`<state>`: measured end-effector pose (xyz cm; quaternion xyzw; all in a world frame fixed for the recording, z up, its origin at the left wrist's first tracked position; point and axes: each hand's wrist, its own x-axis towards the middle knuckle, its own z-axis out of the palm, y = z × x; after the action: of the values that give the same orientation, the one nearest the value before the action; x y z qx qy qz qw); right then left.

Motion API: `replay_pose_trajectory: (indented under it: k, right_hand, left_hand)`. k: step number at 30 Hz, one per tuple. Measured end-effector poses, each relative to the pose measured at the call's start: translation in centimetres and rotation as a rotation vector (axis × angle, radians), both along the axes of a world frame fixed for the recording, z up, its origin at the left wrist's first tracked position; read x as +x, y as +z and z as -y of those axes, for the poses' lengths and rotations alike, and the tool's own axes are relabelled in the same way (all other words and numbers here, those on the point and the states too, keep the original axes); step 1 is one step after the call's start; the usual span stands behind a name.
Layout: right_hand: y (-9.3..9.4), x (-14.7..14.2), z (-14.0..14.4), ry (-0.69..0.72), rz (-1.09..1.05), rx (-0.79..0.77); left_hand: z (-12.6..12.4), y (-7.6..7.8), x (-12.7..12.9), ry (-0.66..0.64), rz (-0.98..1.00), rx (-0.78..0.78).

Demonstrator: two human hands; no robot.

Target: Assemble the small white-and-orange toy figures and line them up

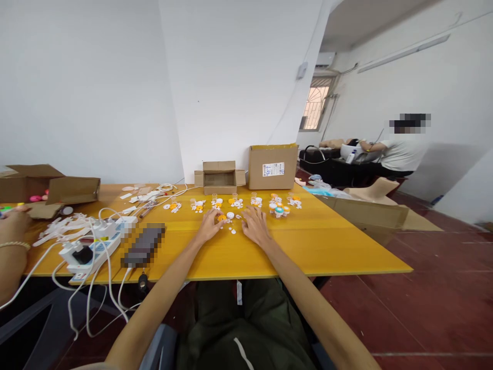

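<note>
Yellow table fills my view, both bare forearms stretched out across it toward a scatter of small orange and white parts. My left hand lies low on the table with its fingers loosely curled, the fingertips touching a small orange cap; whether it actually pinches the cap I cannot tell. My right hand rests flat beside it, fingers spread and slack, gripping nothing, its fingertips near a white cap and a few tiny white pieces that lie between the two hands.

Beyond the hands, a row of little clusters of orange and white parts runs across the table, with some small capped vials at its right end. Behind the row stand an open cardboard box and a taller closed carton with a label.

At the table's left, a white power strip sits amid tangled white cables, next to a dark flat object that is blurred out. Another person's hand reaches in at the left edge. A second person in a white shirt sits well apart at the back right.
</note>
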<state>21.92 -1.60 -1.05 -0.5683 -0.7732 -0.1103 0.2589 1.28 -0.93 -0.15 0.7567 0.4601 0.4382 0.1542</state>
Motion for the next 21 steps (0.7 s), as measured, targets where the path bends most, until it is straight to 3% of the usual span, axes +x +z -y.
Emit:
replay_pose_trajectory:
  k: [10, 21]
  right_hand:
    - [0.11, 0.15, -0.11, -0.043, -0.068, 0.017]
    - [-0.04, -0.23, -0.19, 0.193, 0.042, 0.009]
  left_hand:
    - [-0.29, -0.15, -0.17, 0.041, 0.050, -0.032]
    - [0.41, 0.41, 0.14, -0.088, 0.047, -0.110]
